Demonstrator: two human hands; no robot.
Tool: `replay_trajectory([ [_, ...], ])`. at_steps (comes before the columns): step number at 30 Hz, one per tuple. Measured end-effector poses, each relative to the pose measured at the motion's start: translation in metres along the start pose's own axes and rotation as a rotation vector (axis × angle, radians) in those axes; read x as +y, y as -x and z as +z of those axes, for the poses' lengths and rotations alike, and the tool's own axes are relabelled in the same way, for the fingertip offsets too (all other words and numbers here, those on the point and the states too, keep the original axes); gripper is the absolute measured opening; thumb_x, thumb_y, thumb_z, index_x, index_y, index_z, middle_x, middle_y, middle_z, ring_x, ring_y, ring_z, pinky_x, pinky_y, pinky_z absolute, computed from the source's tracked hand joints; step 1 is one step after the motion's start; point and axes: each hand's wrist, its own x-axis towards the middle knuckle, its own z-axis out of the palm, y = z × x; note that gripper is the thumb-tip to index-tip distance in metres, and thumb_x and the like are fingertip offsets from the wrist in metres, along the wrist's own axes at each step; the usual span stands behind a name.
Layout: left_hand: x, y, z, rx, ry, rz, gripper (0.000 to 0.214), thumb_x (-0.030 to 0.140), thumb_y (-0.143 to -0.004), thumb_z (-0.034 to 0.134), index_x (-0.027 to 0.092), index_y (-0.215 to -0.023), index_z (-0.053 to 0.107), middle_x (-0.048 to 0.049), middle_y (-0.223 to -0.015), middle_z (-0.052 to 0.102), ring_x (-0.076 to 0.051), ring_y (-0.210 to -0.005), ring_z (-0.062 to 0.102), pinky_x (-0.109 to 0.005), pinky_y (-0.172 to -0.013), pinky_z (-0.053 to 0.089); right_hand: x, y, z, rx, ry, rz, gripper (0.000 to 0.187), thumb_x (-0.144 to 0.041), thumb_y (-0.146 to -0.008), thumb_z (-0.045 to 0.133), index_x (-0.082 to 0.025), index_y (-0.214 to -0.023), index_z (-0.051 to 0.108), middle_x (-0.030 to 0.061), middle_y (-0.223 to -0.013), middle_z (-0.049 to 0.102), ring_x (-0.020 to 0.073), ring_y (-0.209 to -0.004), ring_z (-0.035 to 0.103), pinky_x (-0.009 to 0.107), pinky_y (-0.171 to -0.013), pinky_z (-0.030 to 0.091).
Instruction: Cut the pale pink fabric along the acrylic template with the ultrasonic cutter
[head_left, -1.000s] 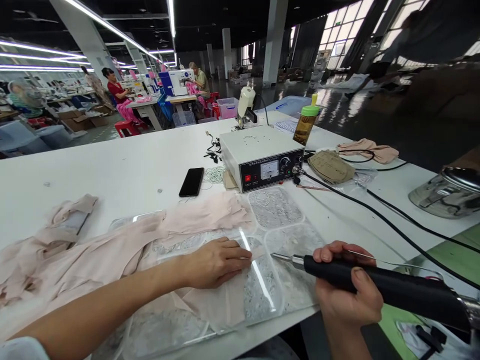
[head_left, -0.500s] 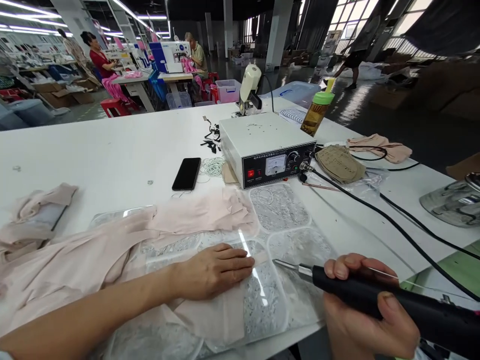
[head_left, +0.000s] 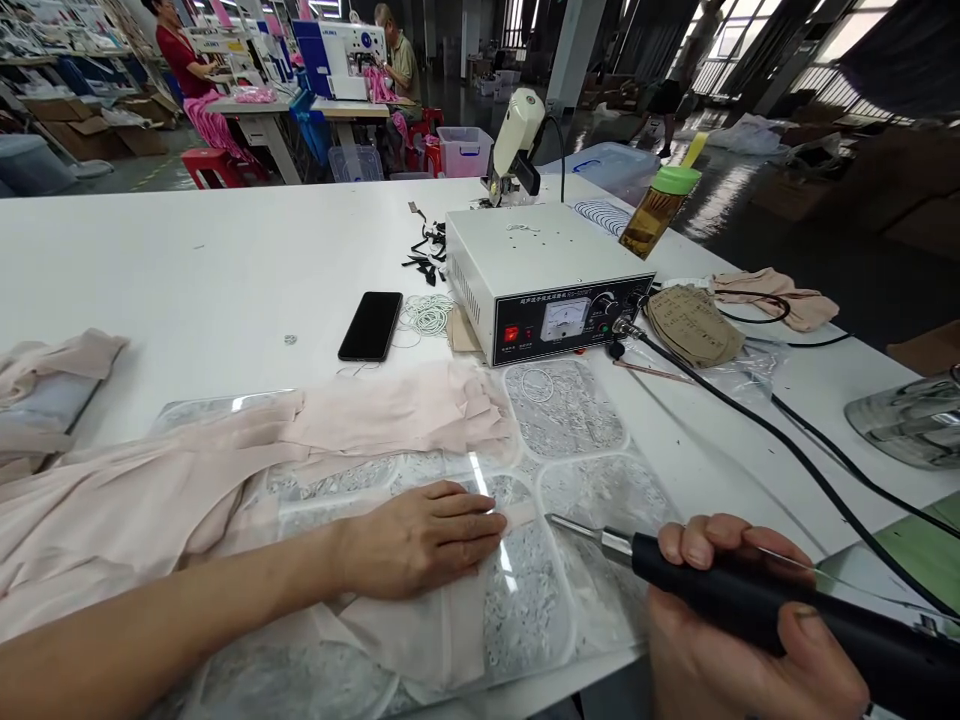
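My left hand (head_left: 424,540) lies flat, palm down and fingers stretched out, on pale pink fabric (head_left: 420,635) over a clear patterned mat (head_left: 529,600). A narrow fabric strip (head_left: 519,516) sticks out past its fingertips. My right hand (head_left: 739,615) is wrapped round the black handle of a handheld ultrasonic welder (head_left: 705,575). The welder's metal tip points left, close to the strip's end; whether they touch I cannot tell. More pale pink pieces (head_left: 390,415) lie behind my left hand and to the left.
A control box (head_left: 555,270) with a dial stands behind the mat, its black cable (head_left: 757,425) running right. Nearby are a phone (head_left: 370,326), elastic cord (head_left: 429,315), a tilted bottle (head_left: 656,215), brown oval pieces (head_left: 694,325) and a glass jar (head_left: 904,420). People work at sewing machines beyond.
The camera view has tilted down a little, so the background sits higher. Both hands, the fabric and the welder keep nearly the same places on the mat.
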Motion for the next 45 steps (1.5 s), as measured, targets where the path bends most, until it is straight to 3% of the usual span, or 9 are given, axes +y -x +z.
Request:
replay_trajectory([
  [24, 0.000, -0.003, 0.001, 0.067, -0.068, 0.055, 0.025, 0.018, -0.101, 0.045, 0.010, -0.113, 0.066, -0.0089, -0.124, 0.065, -0.020, -0.117, 0.059, -0.032, -0.100, 0.045, 0.000, 0.004, 0.002, -0.147, -0.012, -0.013, 0.022, -0.033, -0.061, 0.058, -0.019, -0.077, 0.058, -0.0013, -0.067, 0.051, 0.0124, -0.052, 0.046, 0.028, -0.043, 0.042],
  [32, 0.000, -0.002, 0.002, 0.050, -0.056, 0.047, 0.025, 0.018, -0.100, 0.047, 0.011, -0.115, 0.065, -0.0119, -0.123, 0.065, -0.019, -0.118, 0.058, -0.033, -0.099, 0.047, 0.001, -0.001, 0.002, -0.213, 0.002, -0.064, 0.012, -0.026, -0.059, 0.055, -0.018, -0.068, 0.057, -0.0021, -0.061, 0.053, 0.0108, -0.047, 0.046, 0.026, -0.041, 0.041],
  [45, -0.001, -0.001, 0.001, 0.062, -0.052, 0.051, 0.028, 0.021, -0.102, 0.042, 0.010, -0.114, 0.065, -0.0107, -0.124, 0.065, -0.021, -0.117, 0.058, -0.034, -0.098, 0.046, 0.004, -0.001, 0.012, -0.176, 0.022, -0.066, 0.013, -0.026, -0.058, 0.052, -0.018, -0.068, 0.054, -0.0013, -0.067, 0.049, 0.0101, -0.050, 0.045, 0.026, -0.042, 0.042],
])
